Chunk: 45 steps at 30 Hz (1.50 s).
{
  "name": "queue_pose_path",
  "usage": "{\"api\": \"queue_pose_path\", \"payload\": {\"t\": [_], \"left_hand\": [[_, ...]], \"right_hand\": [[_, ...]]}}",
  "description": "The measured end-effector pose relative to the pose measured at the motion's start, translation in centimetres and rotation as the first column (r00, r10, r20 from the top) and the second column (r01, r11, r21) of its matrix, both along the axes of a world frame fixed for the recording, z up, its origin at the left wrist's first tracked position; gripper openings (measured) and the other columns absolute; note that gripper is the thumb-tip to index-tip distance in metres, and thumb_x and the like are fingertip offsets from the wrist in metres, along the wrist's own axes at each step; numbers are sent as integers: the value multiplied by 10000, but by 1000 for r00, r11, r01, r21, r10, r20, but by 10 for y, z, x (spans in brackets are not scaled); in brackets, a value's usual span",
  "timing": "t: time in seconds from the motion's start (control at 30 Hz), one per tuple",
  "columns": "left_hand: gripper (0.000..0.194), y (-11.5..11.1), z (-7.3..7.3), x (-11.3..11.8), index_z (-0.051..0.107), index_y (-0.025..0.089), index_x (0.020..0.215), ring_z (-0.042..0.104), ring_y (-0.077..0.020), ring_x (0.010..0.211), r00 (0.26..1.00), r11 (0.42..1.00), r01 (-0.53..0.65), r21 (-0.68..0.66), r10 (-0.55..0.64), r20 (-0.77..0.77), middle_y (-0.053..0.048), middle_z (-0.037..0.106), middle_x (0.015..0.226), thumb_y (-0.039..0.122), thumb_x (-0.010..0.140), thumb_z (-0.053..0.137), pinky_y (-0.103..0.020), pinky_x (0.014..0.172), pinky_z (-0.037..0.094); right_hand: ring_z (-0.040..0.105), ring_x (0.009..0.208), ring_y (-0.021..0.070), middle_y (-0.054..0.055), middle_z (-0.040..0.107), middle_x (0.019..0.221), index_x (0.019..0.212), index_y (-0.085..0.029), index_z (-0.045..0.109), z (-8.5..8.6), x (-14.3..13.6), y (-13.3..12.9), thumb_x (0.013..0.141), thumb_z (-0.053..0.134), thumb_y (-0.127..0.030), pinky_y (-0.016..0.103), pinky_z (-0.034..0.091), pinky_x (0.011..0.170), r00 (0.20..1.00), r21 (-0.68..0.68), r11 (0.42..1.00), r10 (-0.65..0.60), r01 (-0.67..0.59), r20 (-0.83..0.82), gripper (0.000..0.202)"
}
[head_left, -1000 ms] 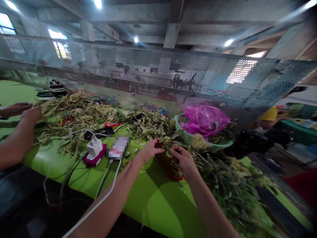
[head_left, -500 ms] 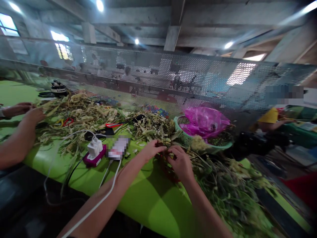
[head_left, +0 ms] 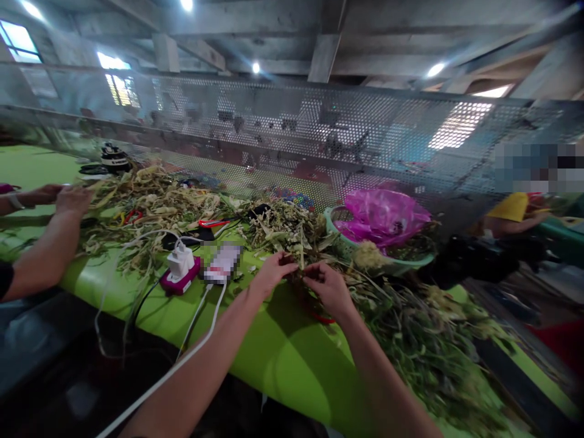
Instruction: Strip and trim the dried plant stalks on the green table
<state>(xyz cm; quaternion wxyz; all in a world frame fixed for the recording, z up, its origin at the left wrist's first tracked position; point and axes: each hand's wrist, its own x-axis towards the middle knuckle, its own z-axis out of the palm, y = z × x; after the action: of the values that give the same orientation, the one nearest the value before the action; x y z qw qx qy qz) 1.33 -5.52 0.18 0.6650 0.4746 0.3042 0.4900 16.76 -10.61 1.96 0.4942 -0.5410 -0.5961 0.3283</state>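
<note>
Fingertips nearly meeting, the left hand point(head_left: 272, 274) and right hand point(head_left: 327, 289) are both in a narrow pinch, thumbs facing each other over the near side of the table. A thin pale stem point(head_left: 301, 248) sticks up right at the fingertips, but it's too blurry for anyone to tell which hand has hold of it, or if both do. Just below the right hand there's a curved red rim point(head_left: 323, 318), mostly hidden in shadow, so what it belongs to is unclear.

Right behind the grip sits a pile of dry plant bits point(head_left: 292, 226), kind of a straw-and-olive mess. A bit right of that and farther back is a pale green basket point(head_left: 406, 265) with a bright pink plastic bag point(head_left: 385, 216) in it, plus a fuzzy yellowish clump point(head_left: 367, 255) at its near edge. Right of the right hand, greener stems point(head_left: 429, 347) spread toward the table edge.

Left of the left hand lies a phone point(head_left: 223, 263), cable plugged in, and next to it a magenta power block point(head_left: 180, 283) with a white plug point(head_left: 181, 261) on top. Farther left and back is a bigger dried heap point(head_left: 168, 198), with a co-worker's hands point(head_left: 75, 199) at its far-left end. Everything's on a lime green tabletop point(head_left: 283, 359), and a perforated metal screen point(head_left: 347, 140) runs across behind it all.
</note>
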Motion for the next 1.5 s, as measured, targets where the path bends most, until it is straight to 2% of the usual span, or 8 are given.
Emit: {"api": "queue_pose_path", "payload": {"t": [0.2, 0.37, 0.57, 0.67, 0.83, 1.1, 1.3, 1.5], "left_hand": [[183, 8, -9, -5, 603, 139, 810, 525, -114, 682, 978, 976, -29, 215, 72, -198, 10, 613, 733, 177, 656, 695, -237, 678, 409], [142, 10, -12, -4, 601, 144, 775, 512, -124, 678, 940, 949, -22, 314, 127, -316, 11, 598, 714, 162, 657, 678, -245, 685, 396], [257, 6, -10, -1, 599, 145, 832, 535, -121, 697, 988, 982, -40, 184, 66, -137, 2, 626, 769, 247, 641, 738, -246, 703, 409], [269, 4, -8, 1, 610, 145, 833, 537, -120, 707, 995, 985, -13, 174, 30, -95, 3, 631, 776, 258, 637, 756, -243, 705, 409], [288, 1, -4, 1, 619, 134, 829, 541, -113, 710, 998, 992, 57, 114, -55, -28, 0, 628, 773, 236, 613, 779, -244, 714, 410], [356, -1, 0, -2, 593, 142, 793, 536, -108, 696, 999, 999, 35, -8, -35, 42, 8, 604, 755, 232, 532, 818, -250, 699, 418], [243, 3, -5, -3, 587, 132, 792, 519, -104, 670, 995, 996, 68, 58, -63, -79, 5, 589, 735, 209, 603, 718, -244, 681, 396], [191, 9, -12, -5, 613, 129, 831, 526, -124, 702, 950, 970, 21, 240, 56, -308, -6, 618, 761, 177, 652, 658, -240, 667, 391]], "right_hand": [[572, 672, 187, 26, 649, 705, 765, -189, 636, 6, 1, -4, 624, 741, -388, 306, 442, 645, 997, 79, 994, -70, 69, 17, 266], [571, 677, 186, 39, 659, 742, 791, -187, 639, 6, 3, -3, 655, 732, -400, 302, 440, 644, 989, 131, 981, -148, 146, 11, 269], [597, 704, 199, 31, 675, 761, 852, -194, 648, -4, 2, 1, 702, 695, -425, 298, 446, 642, 996, 45, 999, -6, 2, 87, 279], [567, 647, 187, 14, 653, 691, 765, -201, 653, -6, 2, 1, 729, 661, -417, 289, 412, 606, 987, 57, 998, -28, 19, 156, 219], [530, 619, 180, 7, 617, 644, 723, -202, 628, -4, 1, 1, 718, 643, -396, 283, 378, 582, 989, 74, 995, -78, 69, 124, 194], [527, 619, 179, 8, 622, 655, 761, -202, 641, -5, 2, 1, 715, 660, -401, 276, 377, 571, 992, 34, 999, -31, 27, 121, 205], [508, 606, 165, 5, 634, 678, 779, -197, 669, -5, 5, 0, 743, 640, -400, 270, 369, 581, 970, 88, 993, -98, 81, 223, 209], [507, 621, 167, 4, 615, 648, 726, -187, 660, -2, 4, -2, 743, 638, -406, 275, 372, 594, 979, 75, 995, -78, 64, 188, 221]]}}
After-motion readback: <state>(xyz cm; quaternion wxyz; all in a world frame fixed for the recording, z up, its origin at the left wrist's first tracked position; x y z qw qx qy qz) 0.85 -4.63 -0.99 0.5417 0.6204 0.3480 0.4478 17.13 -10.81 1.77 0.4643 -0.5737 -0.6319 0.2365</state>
